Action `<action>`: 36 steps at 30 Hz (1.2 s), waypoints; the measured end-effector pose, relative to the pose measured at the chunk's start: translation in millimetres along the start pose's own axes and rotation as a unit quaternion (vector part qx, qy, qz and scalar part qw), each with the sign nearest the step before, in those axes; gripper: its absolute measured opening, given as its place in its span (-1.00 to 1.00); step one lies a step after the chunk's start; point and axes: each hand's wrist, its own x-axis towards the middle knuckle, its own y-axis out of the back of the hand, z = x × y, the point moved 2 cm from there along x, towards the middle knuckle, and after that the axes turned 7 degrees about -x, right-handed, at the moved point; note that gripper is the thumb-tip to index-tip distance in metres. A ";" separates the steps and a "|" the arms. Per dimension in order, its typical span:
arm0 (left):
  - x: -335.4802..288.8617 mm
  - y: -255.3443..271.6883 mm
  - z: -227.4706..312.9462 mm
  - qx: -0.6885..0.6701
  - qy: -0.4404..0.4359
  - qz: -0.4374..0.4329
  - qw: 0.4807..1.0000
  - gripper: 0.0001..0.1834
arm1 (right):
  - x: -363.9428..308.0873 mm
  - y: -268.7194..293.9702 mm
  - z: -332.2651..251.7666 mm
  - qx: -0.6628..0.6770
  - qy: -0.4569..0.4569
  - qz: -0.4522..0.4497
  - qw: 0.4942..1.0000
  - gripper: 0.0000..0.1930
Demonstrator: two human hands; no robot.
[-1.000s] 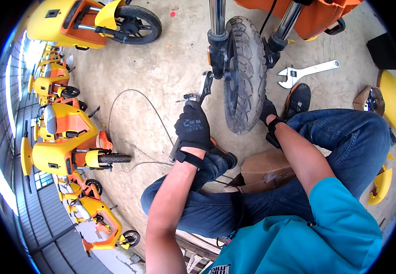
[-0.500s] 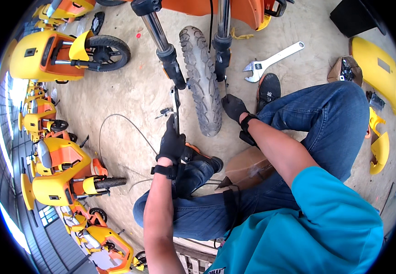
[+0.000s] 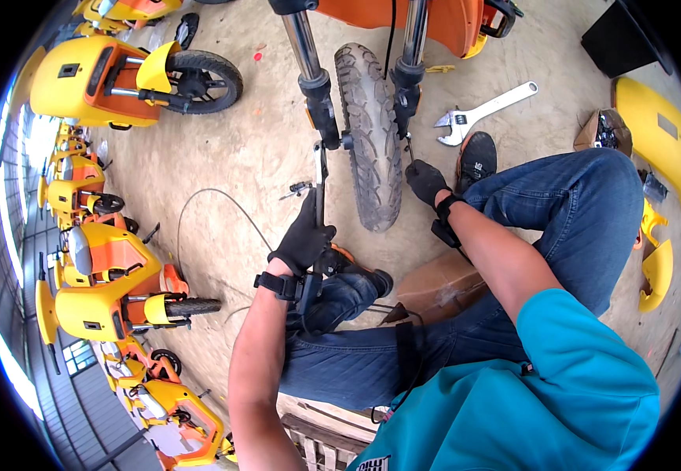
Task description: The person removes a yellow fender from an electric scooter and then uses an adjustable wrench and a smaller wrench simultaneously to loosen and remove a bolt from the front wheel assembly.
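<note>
In front of me a knobbly front tyre [image 3: 370, 149] stands between the two legs of a fork [image 3: 321, 102]. My left hand [image 3: 303, 242], in a black glove, is closed around the handle of a wrench [image 3: 321, 177]. That wrench's head meets the lower end of the left fork leg, by the wheel axle. On the wheel's other side my gloved right hand [image 3: 427, 180] grips a thin metal tool [image 3: 410, 149]. Its upper end reaches the foot of the right fork leg; my fingers hide the rest.
A large adjustable wrench [image 3: 488, 113] lies right of the wheel. A small dark part [image 3: 297, 188] and a thin cable [image 3: 199, 192] lie to the left. Yellow scooters [image 3: 109, 82] line the left side. Cardboard [image 3: 439, 289] lies between my legs; yellow panels [image 3: 655, 129] are at right.
The whole view has shifted, so the wheel and fork appear farther right. My left hand has tilted about the wrench handle, its forearm angled farther out. Both hands keep their tools at the axle.
</note>
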 end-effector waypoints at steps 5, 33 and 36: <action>-14.0 -15.1 47.7 -0.081 0.106 -0.045 0.990 -0.62 | 5.6 -3.6 20.4 -0.006 -0.015 0.002 1.000 -0.68; 2.2 -30.0 -0.7 -0.131 0.097 -0.058 0.985 -0.68 | -47.5 85.8 -24.5 -0.039 -0.106 0.136 0.984 -0.67; 6.7 -48.8 -17.5 -0.099 0.092 -0.007 0.991 -0.62 | -63.0 84.2 -42.4 0.005 -0.098 0.122 0.988 -0.70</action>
